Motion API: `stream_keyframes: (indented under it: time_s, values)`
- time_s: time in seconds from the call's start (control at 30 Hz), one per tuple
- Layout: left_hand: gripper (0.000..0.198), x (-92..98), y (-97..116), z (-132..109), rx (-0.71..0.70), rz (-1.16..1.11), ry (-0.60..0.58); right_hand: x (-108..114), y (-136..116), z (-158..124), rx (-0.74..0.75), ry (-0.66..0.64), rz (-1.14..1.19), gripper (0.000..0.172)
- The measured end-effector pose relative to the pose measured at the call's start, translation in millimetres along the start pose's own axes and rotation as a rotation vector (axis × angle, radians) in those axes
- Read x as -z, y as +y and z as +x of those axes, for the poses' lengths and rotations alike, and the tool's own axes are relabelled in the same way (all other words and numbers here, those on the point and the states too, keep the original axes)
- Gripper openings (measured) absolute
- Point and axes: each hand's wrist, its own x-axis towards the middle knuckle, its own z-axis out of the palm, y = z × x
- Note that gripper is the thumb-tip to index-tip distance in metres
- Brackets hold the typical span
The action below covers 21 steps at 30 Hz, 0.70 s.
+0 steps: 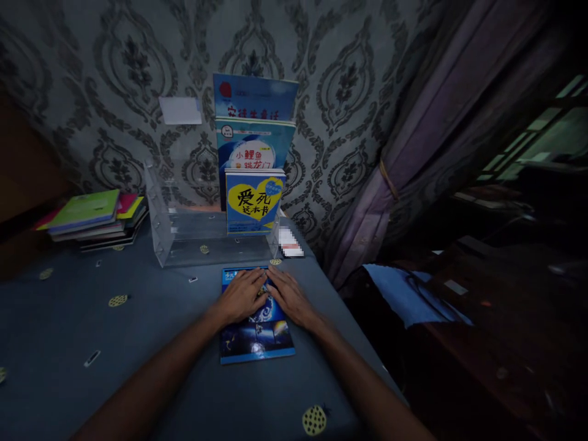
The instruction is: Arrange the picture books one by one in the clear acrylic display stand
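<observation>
A blue book (258, 343) with a glossy space-themed cover lies flat on the table, in the middle of the head view. My left hand (245, 295) rests on its upper left part, palm down, fingers stretched out. On the upper right part of the cover lies my right hand (288, 295), also flat with fingers extended. Both hands' fingertips nearly meet near the book's top edge and hide much of the cover. Just behind the book stands a clear acrylic rack (160, 239), with a blue book with a yellow heart (254, 202) upright in its front tier.
Behind that book rise a teal book (257, 144) and a taller blue book (257, 98). A stack of books (98, 217) lies left of the rack. The patterned tablecloth (151, 331) ends at the right, where a purple curtain (390, 165) hangs beside dark furniture.
</observation>
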Motion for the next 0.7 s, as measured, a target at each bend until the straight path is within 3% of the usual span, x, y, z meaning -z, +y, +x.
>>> stream_keyframes:
  time_s: [0.7]
  values:
    - [0.043,3.6,2.5,-2.4,-0.001,-0.047,-0.01,-10.1,8.5,-9.3,0.026,0.049,-0.032,0.048]
